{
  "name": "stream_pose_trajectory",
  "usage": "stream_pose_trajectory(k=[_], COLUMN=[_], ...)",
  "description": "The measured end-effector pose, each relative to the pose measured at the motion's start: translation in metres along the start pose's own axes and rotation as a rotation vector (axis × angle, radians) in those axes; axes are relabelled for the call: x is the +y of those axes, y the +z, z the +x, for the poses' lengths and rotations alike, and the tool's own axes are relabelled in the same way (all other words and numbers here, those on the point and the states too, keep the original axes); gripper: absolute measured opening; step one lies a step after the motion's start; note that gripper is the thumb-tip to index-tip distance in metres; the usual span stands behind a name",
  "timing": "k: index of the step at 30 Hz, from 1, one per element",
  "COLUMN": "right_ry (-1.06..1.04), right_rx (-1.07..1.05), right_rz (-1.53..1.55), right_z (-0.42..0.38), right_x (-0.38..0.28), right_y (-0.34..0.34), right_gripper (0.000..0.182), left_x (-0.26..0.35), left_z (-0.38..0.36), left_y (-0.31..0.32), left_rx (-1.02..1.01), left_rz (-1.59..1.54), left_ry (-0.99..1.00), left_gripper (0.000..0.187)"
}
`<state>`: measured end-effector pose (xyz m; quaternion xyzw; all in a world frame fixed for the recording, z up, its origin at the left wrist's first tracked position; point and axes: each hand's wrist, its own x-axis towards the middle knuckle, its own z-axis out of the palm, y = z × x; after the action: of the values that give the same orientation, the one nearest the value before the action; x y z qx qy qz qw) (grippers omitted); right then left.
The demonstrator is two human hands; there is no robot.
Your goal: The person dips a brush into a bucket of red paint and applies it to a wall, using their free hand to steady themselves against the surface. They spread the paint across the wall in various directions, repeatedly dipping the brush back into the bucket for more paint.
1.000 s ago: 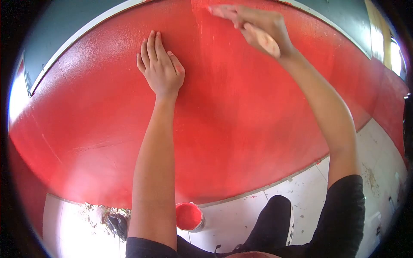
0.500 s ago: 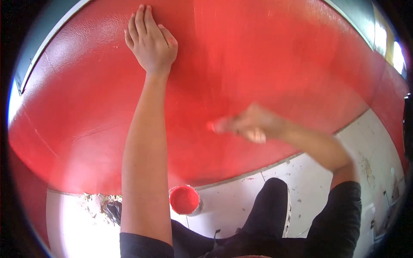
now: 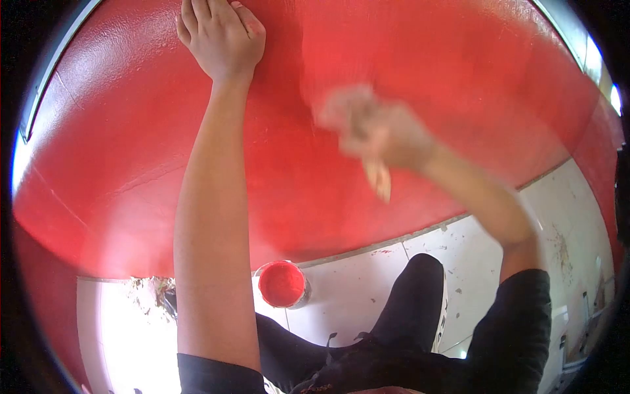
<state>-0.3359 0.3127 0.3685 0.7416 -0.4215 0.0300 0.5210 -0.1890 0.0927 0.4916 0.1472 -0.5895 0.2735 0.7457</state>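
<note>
My left hand (image 3: 223, 36) lies flat against the red wall (image 3: 275, 171) at the upper left, fingers stretched out and partly cut off by the top edge. Smeared by motion, my right hand (image 3: 394, 134) is in front of the same wall, right of the middle. Its fingers are closed around a paintbrush (image 3: 377, 180), whose pale handle end sticks out below the hand. The bristle end is too blurred to make out. Below, between my arms, an open can of red paint (image 3: 282, 284) stands on the floor.
White floor tiles (image 3: 348, 279) with paint specks run along the wall's lower edge. My bent knee (image 3: 417, 289) is right of the can. Shredded debris (image 3: 151, 292) lies by the wall at lower left. Pale trim (image 3: 65, 59) borders the wall at upper left.
My right hand has moved up the wall with the paintbrush, and the handle end now points downward. The view has shifted slightly; my left hand stays on the wall.
</note>
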Motion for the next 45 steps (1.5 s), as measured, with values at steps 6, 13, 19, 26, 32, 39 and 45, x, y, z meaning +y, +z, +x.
stream_pose_trajectory(k=[6,13,19,26,32,39,45], right_ry=[0.149,0.322,0.221,0.028,0.113,0.419,0.401], right_rx=[-0.102,0.233,0.536,-0.034,-0.261,0.341,0.516], right_rz=[0.915,1.272,0.220,0.197,0.954,0.796,0.228], right_z=[-0.050,0.031,0.060,-0.048,-0.075,0.026,0.054], right_x=[-0.100,0.077,0.127,-0.046,-0.081,0.149,0.191], right_y=[0.040,-0.023,-0.090,0.018,0.045,-0.089,-0.132], right_gripper=[0.010,0.004,0.019,0.013,0.012,0.008,0.022], left_x=[0.001,-0.002,-0.003,-0.002,-0.004,0.001,0.001], left_z=[0.002,0.002,-0.002,0.000,0.000,-0.001,0.000], left_y=[-0.003,-0.001,0.002,0.000,0.012,0.002,0.002], left_rx=[-0.031,-0.019,0.010,-0.008,0.038,-0.035,-0.049], left_rz=[0.001,-0.002,-0.006,0.010,-0.038,-0.010,-0.010], left_ry=[-0.031,-0.035,0.011,-0.001,-0.029,-0.067,-0.063], left_gripper=[0.052,0.052,0.053,0.053,0.052,0.053,0.056])
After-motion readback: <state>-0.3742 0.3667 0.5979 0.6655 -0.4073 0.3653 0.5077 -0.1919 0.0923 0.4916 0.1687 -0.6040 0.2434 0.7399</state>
